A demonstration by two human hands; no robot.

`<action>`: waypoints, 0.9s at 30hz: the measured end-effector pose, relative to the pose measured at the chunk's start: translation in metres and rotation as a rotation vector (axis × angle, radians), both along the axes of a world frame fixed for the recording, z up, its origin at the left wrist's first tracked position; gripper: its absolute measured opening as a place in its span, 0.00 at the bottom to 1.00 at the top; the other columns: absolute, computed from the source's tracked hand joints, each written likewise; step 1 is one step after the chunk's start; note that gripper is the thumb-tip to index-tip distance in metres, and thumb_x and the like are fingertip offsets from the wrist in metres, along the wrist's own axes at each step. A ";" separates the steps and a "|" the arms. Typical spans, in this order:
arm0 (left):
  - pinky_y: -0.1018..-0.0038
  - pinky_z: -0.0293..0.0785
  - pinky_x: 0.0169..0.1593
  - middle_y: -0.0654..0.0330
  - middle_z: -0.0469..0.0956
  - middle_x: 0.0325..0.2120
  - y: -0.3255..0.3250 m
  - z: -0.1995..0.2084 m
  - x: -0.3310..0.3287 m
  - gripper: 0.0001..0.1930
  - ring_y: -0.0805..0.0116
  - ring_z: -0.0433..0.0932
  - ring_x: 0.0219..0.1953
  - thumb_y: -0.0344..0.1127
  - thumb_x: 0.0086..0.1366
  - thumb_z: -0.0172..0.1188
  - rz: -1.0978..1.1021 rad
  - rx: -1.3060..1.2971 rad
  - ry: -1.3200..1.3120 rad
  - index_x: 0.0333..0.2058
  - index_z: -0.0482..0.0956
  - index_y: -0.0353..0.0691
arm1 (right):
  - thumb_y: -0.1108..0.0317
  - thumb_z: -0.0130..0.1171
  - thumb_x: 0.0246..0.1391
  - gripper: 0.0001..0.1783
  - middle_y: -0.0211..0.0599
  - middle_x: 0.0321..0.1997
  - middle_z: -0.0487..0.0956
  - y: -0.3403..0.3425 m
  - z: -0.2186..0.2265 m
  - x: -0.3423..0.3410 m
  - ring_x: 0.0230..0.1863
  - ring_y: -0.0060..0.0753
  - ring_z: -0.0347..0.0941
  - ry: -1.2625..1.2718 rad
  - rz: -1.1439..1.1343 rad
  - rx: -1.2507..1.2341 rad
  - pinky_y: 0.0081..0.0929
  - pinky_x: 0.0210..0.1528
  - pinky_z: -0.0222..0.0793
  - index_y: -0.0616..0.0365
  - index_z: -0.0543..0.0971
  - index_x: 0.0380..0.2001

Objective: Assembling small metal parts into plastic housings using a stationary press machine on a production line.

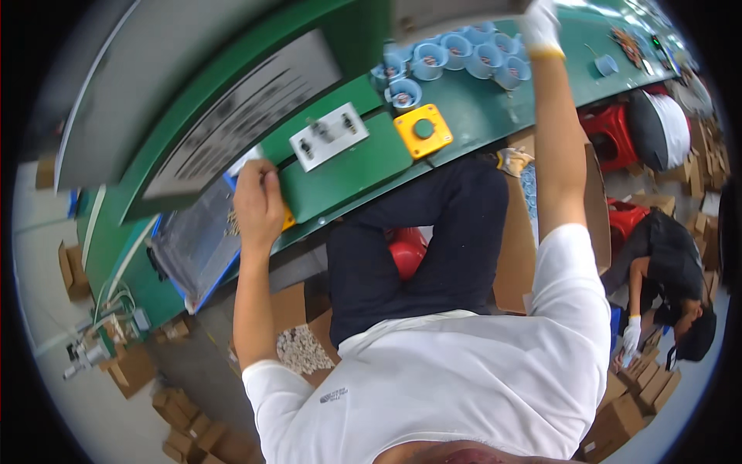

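Observation:
My bare left hand (259,203) is closed beside the left end of a green machine (348,174), its fingers curled near a small white piece (246,161). Whatever it holds, if anything, is hidden. My right arm stretches far forward, and my right hand (541,29), in a white glove with a yellow cuff, is at the top edge next to a grey metal part (448,14). Its fingers are mostly out of sight. Between the hands, the machine bears a silver plate with fittings (329,136) and a yellow box with a green button (423,131).
Several light-blue cups (430,60) with small parts stand on the green table (576,66). At left lies a blue-edged tray (197,251) with small pieces. Cardboard boxes (514,271) flank my legs; red stools (610,135) and a bending co-worker (668,255) are at right.

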State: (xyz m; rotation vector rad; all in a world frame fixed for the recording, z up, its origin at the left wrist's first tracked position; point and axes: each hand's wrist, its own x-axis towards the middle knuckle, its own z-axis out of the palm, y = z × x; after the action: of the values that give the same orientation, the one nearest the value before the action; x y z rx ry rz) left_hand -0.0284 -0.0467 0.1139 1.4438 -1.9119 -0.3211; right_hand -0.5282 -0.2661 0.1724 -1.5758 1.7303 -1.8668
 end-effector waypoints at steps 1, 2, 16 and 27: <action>0.61 0.76 0.45 0.48 0.79 0.36 -0.007 0.000 -0.008 0.04 0.47 0.80 0.38 0.27 0.76 0.55 -0.055 -0.009 0.024 0.41 0.77 0.33 | 0.66 0.74 0.62 0.28 0.39 0.48 0.83 0.046 0.003 -0.005 0.49 0.28 0.80 -0.246 0.149 -0.038 0.28 0.52 0.78 0.61 0.75 0.61; 0.61 0.76 0.45 0.48 0.79 0.36 -0.009 -0.001 -0.014 0.04 0.47 0.81 0.38 0.27 0.76 0.55 -0.065 -0.006 0.053 0.41 0.76 0.33 | 0.69 0.69 0.66 0.24 0.32 0.42 0.83 0.069 -0.010 0.011 0.42 0.23 0.79 -0.122 0.146 -0.393 0.25 0.45 0.77 0.63 0.76 0.61; 0.71 0.83 0.37 0.53 0.88 0.37 -0.002 -0.009 -0.010 0.04 0.65 0.88 0.38 0.26 0.74 0.65 0.036 -0.050 0.163 0.44 0.83 0.33 | 0.60 0.82 0.45 0.36 0.41 0.50 0.87 0.179 -0.005 0.247 0.46 0.51 0.86 0.408 0.357 -0.273 0.42 0.48 0.83 0.52 0.82 0.59; 0.70 0.87 0.40 0.53 0.88 0.38 -0.002 -0.003 -0.005 0.08 0.62 0.89 0.38 0.24 0.70 0.70 -0.069 -0.183 0.108 0.46 0.87 0.33 | 0.50 0.84 0.44 0.32 0.40 0.41 0.87 0.176 0.015 0.254 0.42 0.50 0.86 0.522 0.284 -0.083 0.45 0.45 0.82 0.52 0.85 0.50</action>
State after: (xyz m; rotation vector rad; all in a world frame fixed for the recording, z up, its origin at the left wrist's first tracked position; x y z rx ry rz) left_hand -0.0338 -0.0491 0.1107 1.2191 -1.8551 -0.2438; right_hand -0.2742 -0.0896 0.1878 -2.3581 1.4903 -1.4952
